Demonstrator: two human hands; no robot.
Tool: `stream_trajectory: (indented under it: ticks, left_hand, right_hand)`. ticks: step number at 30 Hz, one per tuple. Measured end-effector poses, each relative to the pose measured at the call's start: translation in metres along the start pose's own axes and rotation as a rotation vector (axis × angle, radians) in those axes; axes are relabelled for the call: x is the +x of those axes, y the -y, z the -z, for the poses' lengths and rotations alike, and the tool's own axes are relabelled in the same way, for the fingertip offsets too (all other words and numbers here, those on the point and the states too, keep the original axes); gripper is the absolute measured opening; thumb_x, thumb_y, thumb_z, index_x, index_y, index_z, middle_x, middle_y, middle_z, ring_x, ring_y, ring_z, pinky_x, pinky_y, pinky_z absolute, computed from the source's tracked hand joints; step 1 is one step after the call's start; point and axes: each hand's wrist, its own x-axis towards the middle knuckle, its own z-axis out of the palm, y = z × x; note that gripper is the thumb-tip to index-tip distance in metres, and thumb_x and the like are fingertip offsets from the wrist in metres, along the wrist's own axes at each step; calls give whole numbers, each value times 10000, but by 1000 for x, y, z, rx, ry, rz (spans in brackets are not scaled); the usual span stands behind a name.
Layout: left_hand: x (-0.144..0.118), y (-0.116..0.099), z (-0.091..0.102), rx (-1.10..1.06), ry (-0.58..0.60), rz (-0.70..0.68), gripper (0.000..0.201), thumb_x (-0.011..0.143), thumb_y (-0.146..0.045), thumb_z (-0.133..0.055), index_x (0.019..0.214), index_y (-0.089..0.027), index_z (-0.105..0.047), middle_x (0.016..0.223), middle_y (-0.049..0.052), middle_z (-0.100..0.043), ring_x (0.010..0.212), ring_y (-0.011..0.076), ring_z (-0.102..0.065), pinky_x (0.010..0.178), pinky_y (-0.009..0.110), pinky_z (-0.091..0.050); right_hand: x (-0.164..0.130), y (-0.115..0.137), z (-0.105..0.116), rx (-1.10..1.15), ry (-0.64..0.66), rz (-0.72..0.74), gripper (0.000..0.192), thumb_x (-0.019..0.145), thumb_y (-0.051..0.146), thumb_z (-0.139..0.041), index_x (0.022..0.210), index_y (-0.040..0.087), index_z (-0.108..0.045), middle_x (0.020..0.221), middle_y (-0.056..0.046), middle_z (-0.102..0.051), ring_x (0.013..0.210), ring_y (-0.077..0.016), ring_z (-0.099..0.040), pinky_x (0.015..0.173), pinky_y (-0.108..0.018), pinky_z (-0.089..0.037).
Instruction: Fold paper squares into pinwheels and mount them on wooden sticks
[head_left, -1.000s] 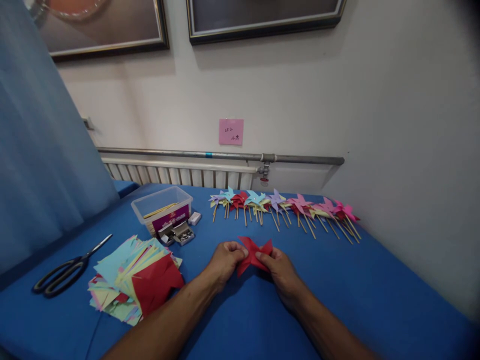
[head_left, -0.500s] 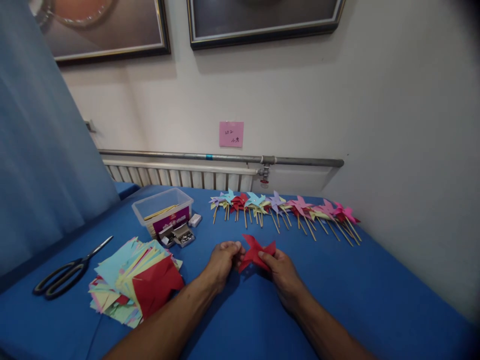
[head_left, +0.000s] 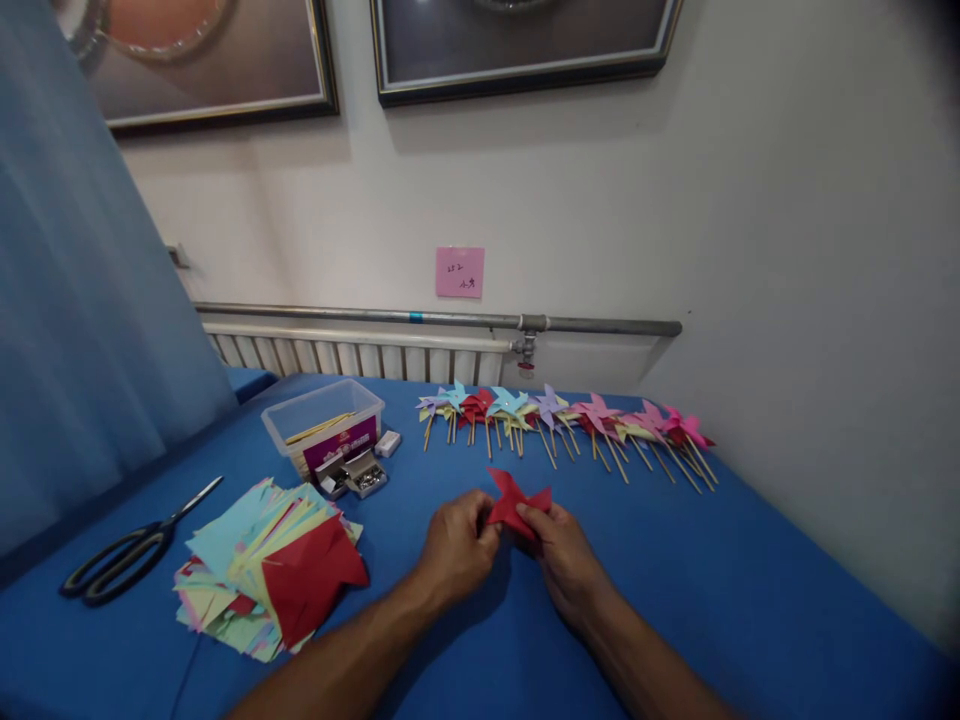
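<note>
A red paper pinwheel (head_left: 510,500) is folded into its bladed shape above the blue table, and no stick shows on it. My right hand (head_left: 559,545) pinches it from the right, thumb on top near its centre. Close against its left side, my left hand (head_left: 459,540) is closed with curled fingers; whatever is between the fingertips is hidden. Left of that hand lies a pile of cut paper squares (head_left: 247,545) in several colours, a red sheet (head_left: 311,575) on top. Beyond the pile, small open boxes (head_left: 366,474) hold shiny metal pins.
Finished pinwheels on sticks (head_left: 551,405) lie in a row along the table's back. A clear plastic tub (head_left: 322,410) holds wooden sticks, with a small white box (head_left: 388,443) beside it. Black-handled scissors (head_left: 139,550) lie far left, near a blue curtain (head_left: 97,280). A radiator (head_left: 360,355) stands behind.
My left hand has turned and come in lower, its fingers now curled under the pinwheel's left side. My right hand keeps its pinch. The view has shifted slightly.
</note>
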Motion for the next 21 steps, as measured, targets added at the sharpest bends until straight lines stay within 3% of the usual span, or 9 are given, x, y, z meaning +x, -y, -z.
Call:
stream_trajectory:
  ticks: [3, 6, 11, 14, 16, 19, 21]
  left_hand:
    - [-2, -1, -2, 3, -4, -6, 142, 825, -189, -548, 740, -186, -662, 689, 9, -622, 641, 147, -484, 623, 245, -306]
    - [-1, -2, -2, -9, 1, -4, 209, 858, -209, -496, 725, -188, -656, 678, 9, -613, 644, 151, -490, 620, 250, -301]
    - [-1, -3, 1, 60, 28, 44, 90, 795, -256, -608, 766, -198, -670, 654, -5, -588, 608, 148, -474, 586, 259, -271]
    - [2, -2, 5, 97, 44, 59, 131, 803, -297, -619, 845, -193, -686, 699, 12, -631, 626, 157, -511, 587, 260, -304]
    - [7, -1, 12, 215, 55, 25, 163, 847, -287, -563, 869, -187, -691, 761, 35, -668, 686, 169, -560, 621, 263, -348]
    - [19, -1, 36, 601, 32, -36, 220, 880, -224, -495, 918, -180, -706, 922, 87, -710, 835, 207, -629, 712, 283, -402]
    - [28, 0, 59, 886, -22, 37, 275, 899, -193, -447, 956, -155, -713, 967, 131, -708, 878, 235, -653, 731, 300, -424]
  right_hand:
    - [-7, 2, -5, 62, 78, -26, 176, 651, 317, -783, 689, 187, -671, 634, 5, -669, 616, -157, -613, 673, -291, -513]
    - [-8, 2, -8, 72, 73, -19, 178, 650, 324, -800, 695, 200, -682, 641, -3, -682, 621, -177, -628, 680, -318, -529]
    - [1, 1, -3, 40, 43, -1, 228, 616, 357, -821, 711, 200, -687, 656, -22, -706, 623, -210, -646, 636, -345, -537]
    - [6, 2, 2, 37, -13, 20, 253, 588, 357, -848, 685, 193, -681, 606, -7, -686, 580, -190, -623, 599, -324, -533]
    - [8, 2, 5, 37, -35, 21, 268, 577, 351, -866, 671, 186, -677, 596, 1, -680, 561, -169, -611, 586, -303, -531]
    - [9, 1, 6, 42, -62, 16, 305, 546, 334, -895, 688, 171, -680, 613, 4, -692, 568, -148, -617, 594, -275, -534]
    - [9, 0, 6, 46, -69, 11, 327, 531, 332, -904, 706, 164, -684, 640, -3, -709, 583, -149, -632, 605, -273, -540]
